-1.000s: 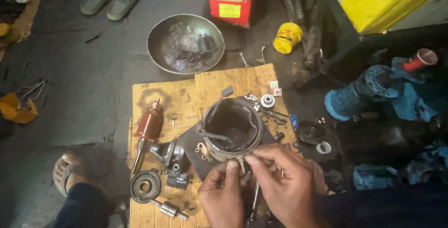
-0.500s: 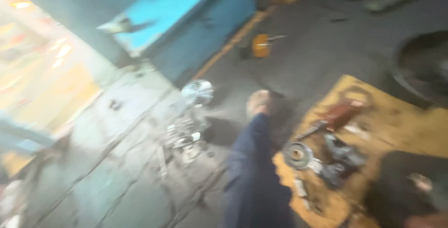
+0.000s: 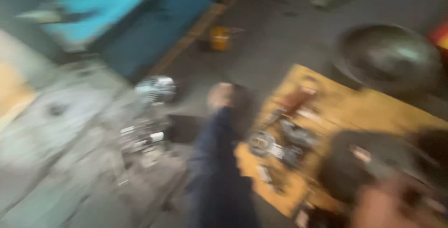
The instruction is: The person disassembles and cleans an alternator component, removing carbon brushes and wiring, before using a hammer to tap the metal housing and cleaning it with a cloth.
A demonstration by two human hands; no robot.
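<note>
The view is heavily smeared, and only the big shapes read. One hand (image 3: 389, 204) shows as a pale blur at the lower right edge, just in front of a dark round housing (image 3: 359, 167) that rests on the wooden board (image 3: 373, 111); which hand it is cannot be told, nor whether its fingers are spread, closed or gripping anything; the other hand cannot be made out. The housing sits at the near right end of the board; its open face seems to point upward, though its long axis is lost in the blur. Left of it on the board lie small grey metal parts (image 3: 280, 144) and a reddish cylindrical piece (image 3: 296, 99) whose length runs diagonally, up to the right. A leg in dark blue trousers (image 3: 217, 172) stretches away from the camera to a bare foot (image 3: 219, 95) on the grey floor; a large metal bowl (image 3: 387, 57) stands beyond the board; a blue box (image 3: 130, 18) fills the upper left.
</note>
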